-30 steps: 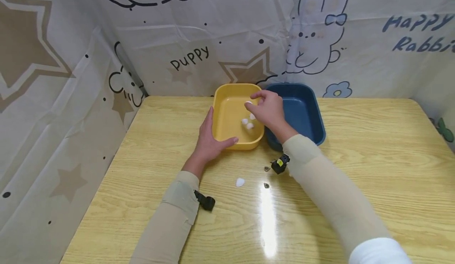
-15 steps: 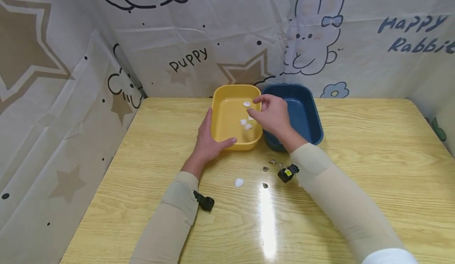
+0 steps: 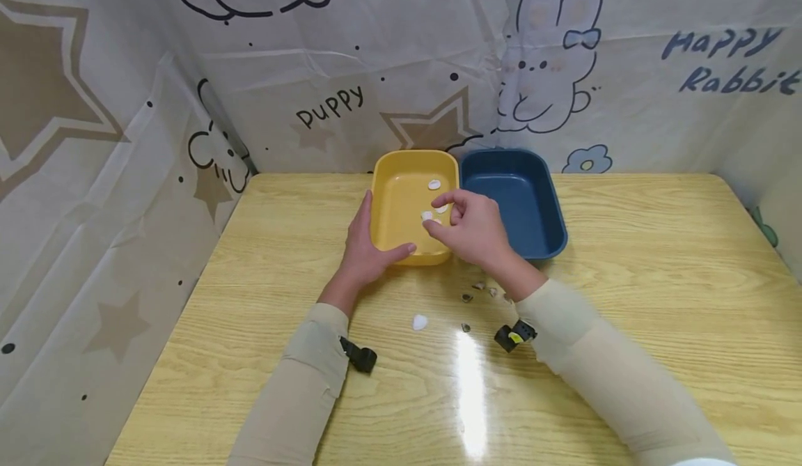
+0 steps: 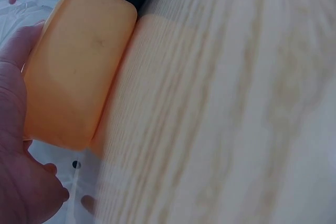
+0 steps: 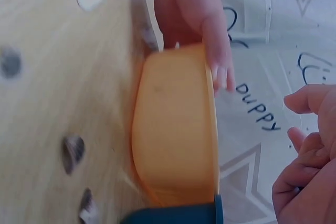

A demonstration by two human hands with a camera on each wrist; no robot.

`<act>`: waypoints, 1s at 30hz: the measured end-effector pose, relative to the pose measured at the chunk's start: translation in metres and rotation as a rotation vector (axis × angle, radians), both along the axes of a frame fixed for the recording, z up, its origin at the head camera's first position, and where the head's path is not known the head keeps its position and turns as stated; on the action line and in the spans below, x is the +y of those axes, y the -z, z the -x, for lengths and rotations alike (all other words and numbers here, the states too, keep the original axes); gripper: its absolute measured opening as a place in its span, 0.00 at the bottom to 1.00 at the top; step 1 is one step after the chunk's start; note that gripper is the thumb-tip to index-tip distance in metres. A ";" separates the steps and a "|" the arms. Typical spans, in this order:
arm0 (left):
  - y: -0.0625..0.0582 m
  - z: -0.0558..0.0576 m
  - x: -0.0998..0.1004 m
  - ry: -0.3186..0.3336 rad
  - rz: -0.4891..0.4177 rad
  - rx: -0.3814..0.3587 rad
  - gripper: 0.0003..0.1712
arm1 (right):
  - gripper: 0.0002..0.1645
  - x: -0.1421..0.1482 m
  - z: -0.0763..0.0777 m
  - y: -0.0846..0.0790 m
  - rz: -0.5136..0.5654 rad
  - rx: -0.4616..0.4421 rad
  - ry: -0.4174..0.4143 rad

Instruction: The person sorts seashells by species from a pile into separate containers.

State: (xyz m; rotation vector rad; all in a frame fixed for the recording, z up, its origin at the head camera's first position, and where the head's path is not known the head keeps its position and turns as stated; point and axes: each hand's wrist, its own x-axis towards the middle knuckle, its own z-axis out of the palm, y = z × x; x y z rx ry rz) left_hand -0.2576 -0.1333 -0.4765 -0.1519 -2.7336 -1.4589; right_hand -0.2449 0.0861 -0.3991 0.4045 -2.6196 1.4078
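Observation:
In the head view my left hand [image 3: 368, 246] holds the near left corner of a yellow bin [image 3: 399, 201], thumb over the front rim and fingers along the left wall. Several white shells lie inside; one shell [image 3: 434, 184] is toward the far side, and others are partly behind my right hand [image 3: 477, 230]. That hand hovers over the bin's right edge, thumb and index finger apart with nothing seen between them. The right wrist view shows its other fingers curled in. On the table are a white shell [image 3: 420, 322] and several small dark shells [image 3: 466, 298].
A dark blue bin [image 3: 520, 205] stands against the yellow bin's right side, with no shells visible in it. Behind both hangs a printed cloth [image 3: 338, 55]. Wrist cameras sit on both forearms above the wooden table [image 3: 263, 271].
A white shell that was at my right fingertips now lies in the yellow bin. The right hand has drawn back toward me, fingers apart. My left hand stays on the bin.

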 end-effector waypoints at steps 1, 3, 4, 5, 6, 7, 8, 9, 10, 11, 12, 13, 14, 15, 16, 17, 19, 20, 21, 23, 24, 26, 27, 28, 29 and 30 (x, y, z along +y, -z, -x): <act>0.000 0.000 0.000 0.000 0.000 0.000 0.74 | 0.15 -0.001 -0.003 0.000 -0.002 0.003 -0.012; 0.000 0.000 0.000 -0.001 -0.002 -0.001 0.74 | 0.14 -0.003 -0.009 0.002 -0.002 0.010 -0.039; 0.001 0.000 0.000 0.001 -0.004 0.004 0.74 | 0.14 -0.004 -0.013 0.002 -0.005 0.013 -0.050; 0.001 0.000 0.000 0.003 -0.003 0.006 0.74 | 0.14 -0.005 -0.015 0.002 -0.012 0.015 -0.062; 0.001 0.000 -0.001 0.005 -0.001 0.009 0.74 | 0.14 -0.006 -0.018 0.002 -0.015 0.016 -0.072; 0.000 0.000 -0.001 0.006 0.000 0.012 0.73 | 0.14 -0.007 -0.021 0.003 -0.020 0.019 -0.081; 0.001 0.000 -0.001 0.009 0.003 0.016 0.73 | 0.14 -0.007 -0.024 0.003 -0.020 0.017 -0.093; 0.001 0.000 -0.001 0.012 0.005 0.021 0.73 | 0.14 -0.008 -0.026 0.004 -0.025 0.016 -0.103; 0.001 0.000 -0.001 0.015 0.006 0.025 0.73 | 0.14 -0.008 -0.029 0.005 -0.027 0.012 -0.114; 0.001 0.000 -0.001 0.014 0.009 0.024 0.73 | 0.13 -0.009 -0.031 0.006 -0.029 0.009 -0.125; 0.001 0.000 -0.001 0.014 0.011 0.024 0.73 | 0.13 -0.009 -0.033 0.008 -0.029 0.005 -0.135; 0.001 0.000 -0.001 0.016 0.010 0.026 0.73 | 0.13 -0.009 -0.035 0.009 -0.028 0.001 -0.149; 0.001 0.000 -0.001 0.015 0.011 0.025 0.73 | 0.13 -0.009 -0.037 0.011 -0.028 -0.002 -0.162; 0.001 0.000 -0.001 0.014 0.011 0.024 0.73 | 0.13 -0.009 -0.039 0.013 -0.027 -0.006 -0.175; 0.001 -0.001 -0.001 0.014 0.011 0.024 0.73 | 0.13 -0.009 -0.041 0.015 -0.026 -0.012 -0.188; 0.001 -0.001 -0.001 0.013 0.011 0.022 0.73 | 0.13 -0.009 -0.043 0.017 -0.022 -0.017 -0.202; 0.001 -0.001 -0.001 0.015 0.011 0.027 0.73 | 0.13 -0.009 -0.047 0.020 -0.021 -0.033 -0.225; 0.001 -0.001 -0.001 0.015 0.012 0.027 0.73 | 0.14 -0.009 -0.048 0.022 -0.024 -0.043 -0.234; 0.001 -0.001 -0.001 0.017 0.014 0.031 0.73 | 0.14 -0.009 -0.050 0.024 -0.027 -0.053 -0.244; 0.000 -0.001 -0.001 0.017 0.016 0.033 0.73 | 0.14 -0.009 -0.053 0.027 -0.046 -0.066 -0.265; 0.000 -0.001 -0.001 0.019 0.018 0.035 0.73 | 0.14 -0.009 -0.053 0.029 -0.060 -0.073 -0.275; 0.000 -0.001 -0.001 0.020 0.019 0.037 0.73 | 0.15 -0.009 -0.054 0.034 -0.085 -0.081 -0.300; 0.000 -0.001 -0.001 0.020 0.019 0.036 0.73 | 0.14 -0.009 -0.055 0.036 -0.098 -0.086 -0.312; 0.000 -0.001 -0.001 0.019 0.017 0.035 0.73 | 0.14 -0.009 -0.055 0.038 -0.110 -0.090 -0.323; 0.000 -0.001 -0.001 0.020 0.015 0.035 0.73 | 0.14 -0.009 -0.055 0.040 -0.119 -0.094 -0.332; 0.000 -0.001 -0.001 0.020 0.013 0.035 0.73 | 0.14 -0.009 -0.055 0.041 -0.127 -0.098 -0.340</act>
